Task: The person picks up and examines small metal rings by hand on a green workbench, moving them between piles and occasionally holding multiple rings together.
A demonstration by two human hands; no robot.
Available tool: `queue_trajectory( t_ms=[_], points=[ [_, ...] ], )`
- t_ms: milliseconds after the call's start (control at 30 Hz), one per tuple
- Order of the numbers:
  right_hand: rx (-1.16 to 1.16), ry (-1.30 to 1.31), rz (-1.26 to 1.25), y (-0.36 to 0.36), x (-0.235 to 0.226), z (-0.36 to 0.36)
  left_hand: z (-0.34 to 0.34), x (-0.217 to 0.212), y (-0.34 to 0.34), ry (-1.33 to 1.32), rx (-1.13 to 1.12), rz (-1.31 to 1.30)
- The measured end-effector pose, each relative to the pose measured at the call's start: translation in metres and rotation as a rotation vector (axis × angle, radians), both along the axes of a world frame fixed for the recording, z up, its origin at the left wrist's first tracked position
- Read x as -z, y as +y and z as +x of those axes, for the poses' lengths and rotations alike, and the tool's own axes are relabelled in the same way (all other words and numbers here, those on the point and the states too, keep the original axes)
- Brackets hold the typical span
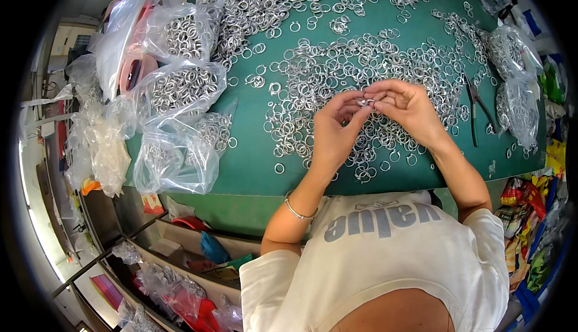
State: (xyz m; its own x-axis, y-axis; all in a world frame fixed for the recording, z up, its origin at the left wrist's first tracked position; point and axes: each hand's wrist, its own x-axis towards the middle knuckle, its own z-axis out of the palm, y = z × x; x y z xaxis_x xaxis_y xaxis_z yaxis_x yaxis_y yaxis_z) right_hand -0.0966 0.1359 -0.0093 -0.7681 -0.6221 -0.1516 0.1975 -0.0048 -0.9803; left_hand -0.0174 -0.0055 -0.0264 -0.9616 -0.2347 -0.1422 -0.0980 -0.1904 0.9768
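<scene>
Two hands: my left hand [338, 124] and right hand [414, 108] meet above the middle spread of rings, fingertips almost touching.
Left hand: mostly closed, fingers curled, thumb and forefinger pinching a small silver piece [365, 102].
Right hand: fingers bent inward, thumb and forefinger pinched on the same piece from the other side.
Piece: between my fingertips, over the table — partly covered, so its exact form I cannot tell.
Loose rings: silver rings [293, 128] scattered thickly beneath and around my hands; a denser heap [256, 3] lies toward the far left.
Tabletop: green [253, 163], showing in patches between rings and along the near edge.
Pliers: dark-handled pliers [474, 96] lie to the right of my right hand, handles spread.
Bags: clear plastic bags [183, 88] of rings along the left side; more bags [519, 106] at the right edge.
Left arm: silver bangle [298, 212] on it.
</scene>
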Motion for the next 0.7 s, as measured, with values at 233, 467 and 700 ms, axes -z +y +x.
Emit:
queue_trajectory(
  t_ms=[233,467,700],
  points=[
    [0.035,-0.031,0.051,-0.002,-0.003,0.006,0.009,-0.003,0.001,0.245,-0.106,-0.487],
    [-0.042,-0.124,0.034,-0.003,-0.016,0.006,0.009,-0.008,0.000,0.177,-0.103,0.180],
    [-0.086,-0.230,0.003,-0.003,-0.020,0.006,0.013,-0.013,-0.003,0.022,-0.073,0.114]
  ],
)
